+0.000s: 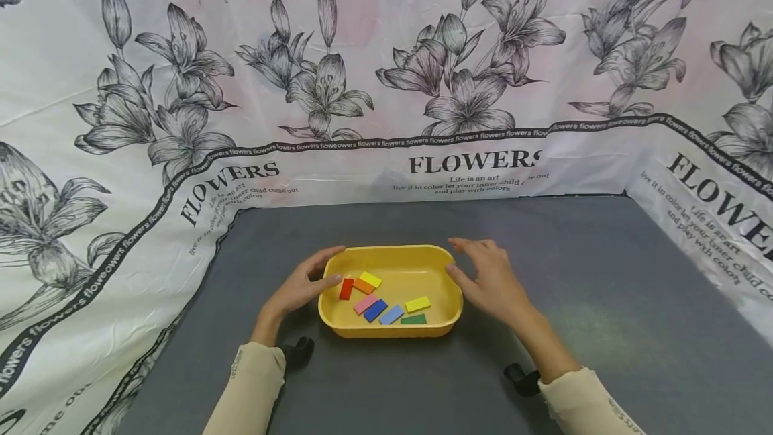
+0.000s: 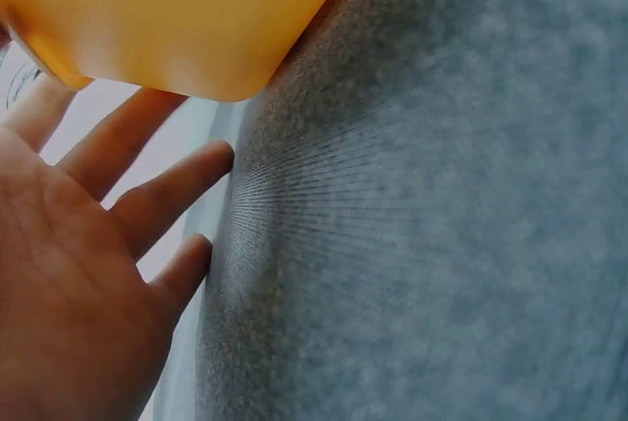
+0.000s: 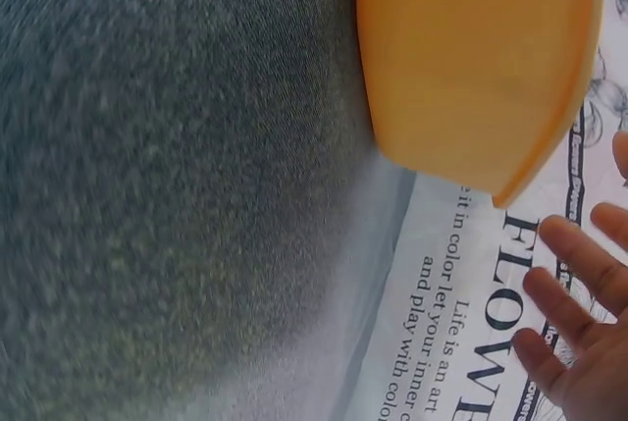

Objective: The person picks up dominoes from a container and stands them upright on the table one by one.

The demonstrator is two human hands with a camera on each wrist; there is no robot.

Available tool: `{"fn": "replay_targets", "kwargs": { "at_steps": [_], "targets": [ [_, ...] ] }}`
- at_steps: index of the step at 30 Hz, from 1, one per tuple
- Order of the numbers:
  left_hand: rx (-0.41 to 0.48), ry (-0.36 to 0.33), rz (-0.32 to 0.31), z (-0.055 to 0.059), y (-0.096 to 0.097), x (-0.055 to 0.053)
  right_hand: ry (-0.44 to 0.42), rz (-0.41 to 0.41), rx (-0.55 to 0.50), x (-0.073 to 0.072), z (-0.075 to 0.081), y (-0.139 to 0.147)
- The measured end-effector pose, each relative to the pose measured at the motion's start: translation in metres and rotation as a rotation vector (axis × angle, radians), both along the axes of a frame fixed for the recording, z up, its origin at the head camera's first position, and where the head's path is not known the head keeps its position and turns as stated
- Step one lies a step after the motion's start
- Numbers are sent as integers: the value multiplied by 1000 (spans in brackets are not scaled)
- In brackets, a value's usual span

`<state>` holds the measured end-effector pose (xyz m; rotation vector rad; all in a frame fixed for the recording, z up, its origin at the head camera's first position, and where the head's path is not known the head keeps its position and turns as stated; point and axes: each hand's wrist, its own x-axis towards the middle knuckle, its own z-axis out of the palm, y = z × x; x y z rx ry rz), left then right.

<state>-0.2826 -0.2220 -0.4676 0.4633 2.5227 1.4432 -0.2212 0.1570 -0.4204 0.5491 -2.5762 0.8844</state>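
Yellow tray (image 1: 403, 268) between my two hands, resting on a grey tabletop (image 1: 410, 381). My left hand (image 1: 308, 280) is at the tray's left end, its thumb lying across the rim and its other fingers along the outside; these fingers are extended and spread rather than clenched (how firmly the thumb bears on the rim, I cannot tell). My right hand (image 1: 492, 279) is at the opposite end, released and grasping nothing, its fingers apart; the right wrist view shows its visible fingers clear of the tray wall.

Eight small flat blocks lie inside the tray. Toward the left are a red block (image 1: 346, 288), an orange block (image 1: 363, 286) and, against the orange one on its far side, a yellow block (image 1: 371, 279). Nearer to me follow a pink block (image 1: 365, 304), a dark blue block (image 1: 376, 310) and a light blue block (image 1: 391, 315), in a slanting row. To their right, a second yellow block (image 1: 418, 304) lies just beyond a green block (image 1: 413, 319).

My beige sleeves (image 1: 247, 388) end near black wrist pieces (image 1: 522, 379). A white cloth (image 1: 362, 180), printed with lilies and the word FLOWERS, surrounds the tabletop's far and side edges.
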Motion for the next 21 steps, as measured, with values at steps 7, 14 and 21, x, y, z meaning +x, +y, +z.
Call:
{"fn": "replay_targets", "kwargs": {
  "at_steps": [7,14,21],
  "targets": [
    [65,-45,-27,-3,-1,1,109,85,20,-4,-5,-7],
    [110,-80,-41,-6,0,-1,93,192,151,-6,-5,-19],
    [142,-111,-72,-6,-3,1,70,300,311,-8,-3,-34]
  ]
}}
